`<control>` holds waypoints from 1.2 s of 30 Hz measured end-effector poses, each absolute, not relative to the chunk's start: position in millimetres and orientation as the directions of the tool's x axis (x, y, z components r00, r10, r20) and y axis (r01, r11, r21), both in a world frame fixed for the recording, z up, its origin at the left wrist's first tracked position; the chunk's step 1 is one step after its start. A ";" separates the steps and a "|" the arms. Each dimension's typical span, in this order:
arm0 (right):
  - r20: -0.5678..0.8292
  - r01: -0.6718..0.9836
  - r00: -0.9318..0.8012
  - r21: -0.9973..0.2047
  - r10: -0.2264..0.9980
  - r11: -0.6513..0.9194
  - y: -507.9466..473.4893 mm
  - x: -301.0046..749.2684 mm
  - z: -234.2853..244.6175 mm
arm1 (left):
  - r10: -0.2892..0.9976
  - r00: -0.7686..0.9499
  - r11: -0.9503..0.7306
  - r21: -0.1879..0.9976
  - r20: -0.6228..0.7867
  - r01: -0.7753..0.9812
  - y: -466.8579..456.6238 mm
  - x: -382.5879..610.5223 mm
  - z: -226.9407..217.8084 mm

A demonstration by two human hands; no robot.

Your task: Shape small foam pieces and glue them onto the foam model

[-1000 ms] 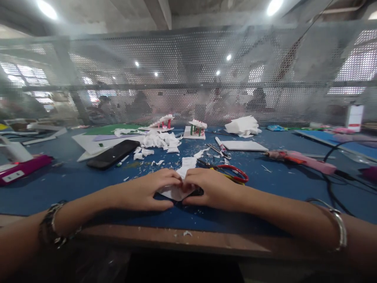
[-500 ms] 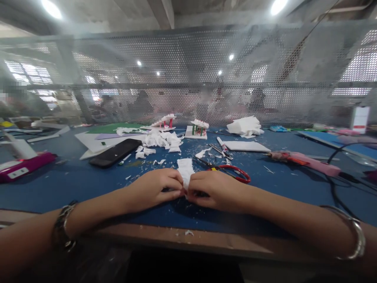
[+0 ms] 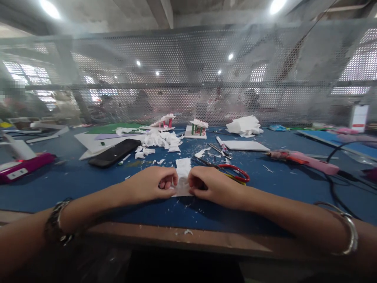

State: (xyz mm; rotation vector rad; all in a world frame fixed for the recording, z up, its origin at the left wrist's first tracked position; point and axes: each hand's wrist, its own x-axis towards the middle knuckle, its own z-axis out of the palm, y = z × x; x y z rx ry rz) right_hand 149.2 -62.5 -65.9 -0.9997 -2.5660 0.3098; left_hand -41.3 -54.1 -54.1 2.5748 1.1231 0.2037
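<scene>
Vs 0.5 s ago: hands further apart, more of white sheet [image 3: 183, 177] exposed btwn them.
L hand [image 3: 151, 185]: fingers curled tight, pinching sheet's L edge.
R hand [image 3: 212, 186]: same grip, R edge.
Sheet loc.: centre, near front edge of blue table [image 3: 73, 181].
Sheet: thin, matte, approx. rectangular; paper or foam, cannot tell.
Red-handled scissors [image 3: 235, 172] just beyond R hand.
Crumbly white scraps [image 3: 160, 140] further back.

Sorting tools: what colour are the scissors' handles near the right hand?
Red, on the scissors; the head view shows it best.
</scene>
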 end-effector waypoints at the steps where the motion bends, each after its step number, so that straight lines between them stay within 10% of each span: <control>1: 0.250 0.587 -0.696 -0.342 0.673 0.734 -62.3 150.5 -65.5 | 0.722 0.692 -0.642 0.356 -0.019 0.679 -54.4 -43.4 -51.6; 15: 0.155 0.467 -0.838 -0.293 0.524 0.834 -60.6 156.9 -54.7 | 0.535 0.842 -0.841 0.145 0.074 0.521 -64.8 -41.7 -51.1; 22: 0.180 0.513 -0.851 0.083 0.493 0.855 -66.1 152.8 -60.8 | 0.568 0.791 -0.787 -0.131 0.225 0.603 -62.2 -16.2 -57.0; 26: 0.340 0.584 -0.775 0.063 0.533 0.809 -64.8 154.4 -60.0 | 0.642 0.726 -0.762 0.103 0.248 0.639 -53.8 -12.5 -54.4; 31: 0.604 0.605 -0.447 -0.339 0.660 0.720 -55.5 162.1 -49.9 | 0.666 0.607 -0.744 0.446 0.434 0.497 -37.2 -6.1 -33.7; 36: 0.671 0.529 -0.264 -0.500 0.693 0.686 -52.9 169.7 -36.6 | 0.601 0.564 -0.793 0.513 0.566 0.330 -29.6 10.0 -23.9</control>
